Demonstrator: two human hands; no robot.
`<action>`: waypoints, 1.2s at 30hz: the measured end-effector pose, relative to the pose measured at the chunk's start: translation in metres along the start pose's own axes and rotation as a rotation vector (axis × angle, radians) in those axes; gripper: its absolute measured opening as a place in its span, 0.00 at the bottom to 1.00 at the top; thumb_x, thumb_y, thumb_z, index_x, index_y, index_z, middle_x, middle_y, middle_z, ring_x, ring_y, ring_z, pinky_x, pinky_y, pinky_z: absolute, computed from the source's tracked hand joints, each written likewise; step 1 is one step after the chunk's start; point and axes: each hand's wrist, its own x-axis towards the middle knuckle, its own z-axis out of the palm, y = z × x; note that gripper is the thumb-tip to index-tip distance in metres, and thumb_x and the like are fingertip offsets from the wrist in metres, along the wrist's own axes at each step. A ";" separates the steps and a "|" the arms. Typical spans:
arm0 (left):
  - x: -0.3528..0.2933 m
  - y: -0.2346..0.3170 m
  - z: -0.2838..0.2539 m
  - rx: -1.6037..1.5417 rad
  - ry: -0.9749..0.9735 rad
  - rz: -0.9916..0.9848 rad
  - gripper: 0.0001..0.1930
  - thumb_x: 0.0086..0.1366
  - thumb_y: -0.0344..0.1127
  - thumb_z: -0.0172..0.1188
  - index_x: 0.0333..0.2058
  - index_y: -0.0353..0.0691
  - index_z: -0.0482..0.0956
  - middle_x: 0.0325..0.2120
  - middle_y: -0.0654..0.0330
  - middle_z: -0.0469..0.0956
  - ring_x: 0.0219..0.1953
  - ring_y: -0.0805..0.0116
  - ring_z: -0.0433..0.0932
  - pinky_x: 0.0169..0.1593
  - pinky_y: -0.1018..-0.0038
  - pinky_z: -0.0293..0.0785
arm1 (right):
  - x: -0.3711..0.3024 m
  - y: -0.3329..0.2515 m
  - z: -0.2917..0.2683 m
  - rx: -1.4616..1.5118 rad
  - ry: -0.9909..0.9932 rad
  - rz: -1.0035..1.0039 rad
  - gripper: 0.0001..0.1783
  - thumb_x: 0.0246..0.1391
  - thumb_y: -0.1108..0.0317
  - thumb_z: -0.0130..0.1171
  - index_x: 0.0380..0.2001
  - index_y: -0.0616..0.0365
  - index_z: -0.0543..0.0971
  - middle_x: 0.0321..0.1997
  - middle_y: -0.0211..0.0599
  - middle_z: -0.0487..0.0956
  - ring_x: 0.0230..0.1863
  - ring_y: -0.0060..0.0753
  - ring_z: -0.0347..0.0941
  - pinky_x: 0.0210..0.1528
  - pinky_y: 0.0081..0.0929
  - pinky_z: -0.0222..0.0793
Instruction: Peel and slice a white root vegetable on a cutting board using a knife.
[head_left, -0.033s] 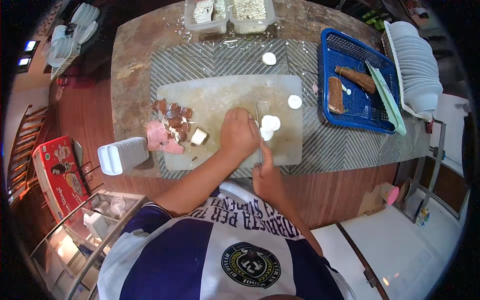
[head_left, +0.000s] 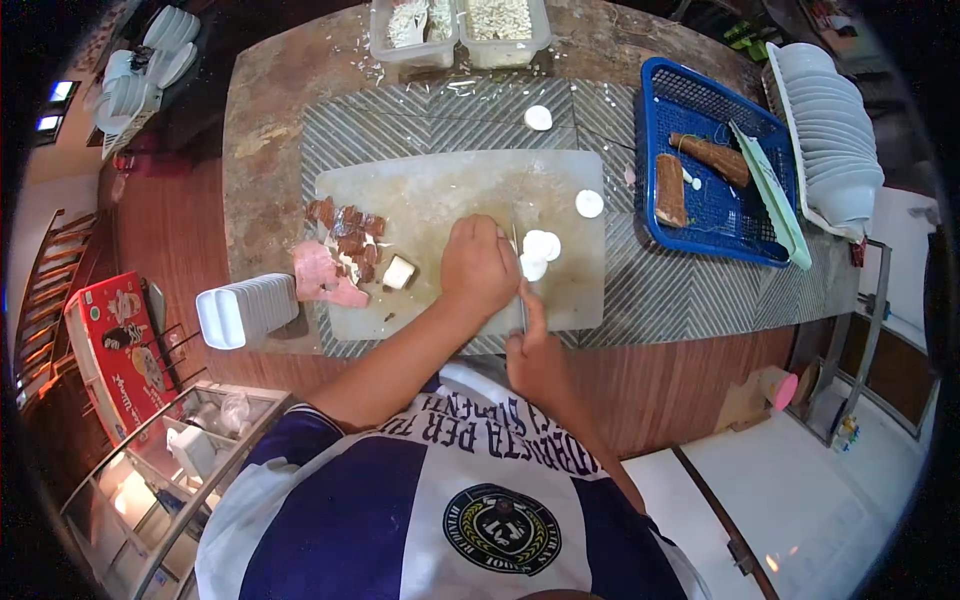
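Observation:
My left hand (head_left: pixel 482 264) is closed on the pale cutting board (head_left: pixel 445 175), fingers curled down; whatever lies beneath them is hidden. My right hand (head_left: pixel 538 355) grips a knife (head_left: pixel 520 315), index finger stretched along it, its blade upright against the left fingers. Just right of the blade lie several overlapping round white slices (head_left: pixel 541 246). Another white slice (head_left: pixel 590 204) rests near the board's right edge. Left of my left hand sit a white chunk with dark skin (head_left: pixel 399 273), brown peel strips (head_left: pixel 350 228) and pinkish peel (head_left: pixel 322 275).
A blue basket (head_left: pixel 650 150) at the right holds brown-skinned roots (head_left: pixel 712 160) and a long pale-green object (head_left: pixel 772 195). Beyond it stand stacked white bowls (head_left: pixel 835 140). Two tubs of chopped white bits (head_left: pixel 499 52) are at the back. Small white dishes (head_left: pixel 245 312) are lined up at left.

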 end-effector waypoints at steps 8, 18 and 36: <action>-0.003 -0.004 -0.002 -0.014 0.043 0.066 0.05 0.61 0.29 0.52 0.31 0.32 0.71 0.31 0.42 0.73 0.37 0.39 0.71 0.43 0.48 0.68 | -0.010 -0.018 -0.023 -0.008 0.002 0.044 0.33 0.67 0.71 0.47 0.73 0.45 0.54 0.37 0.63 0.80 0.34 0.67 0.79 0.40 0.51 0.73; -0.018 -0.007 -0.012 -0.059 0.063 0.219 0.08 0.70 0.33 0.52 0.35 0.33 0.71 0.33 0.44 0.71 0.38 0.41 0.71 0.44 0.50 0.68 | -0.011 -0.025 -0.027 -0.027 0.091 0.115 0.25 0.72 0.64 0.41 0.70 0.45 0.58 0.33 0.64 0.80 0.36 0.70 0.78 0.37 0.57 0.71; -0.009 -0.004 -0.004 0.023 0.084 0.176 0.07 0.65 0.31 0.54 0.30 0.33 0.71 0.28 0.44 0.72 0.34 0.41 0.72 0.40 0.50 0.70 | -0.020 -0.058 -0.025 -0.213 0.058 -0.046 0.38 0.61 0.78 0.45 0.74 0.53 0.55 0.28 0.68 0.77 0.33 0.72 0.76 0.38 0.57 0.70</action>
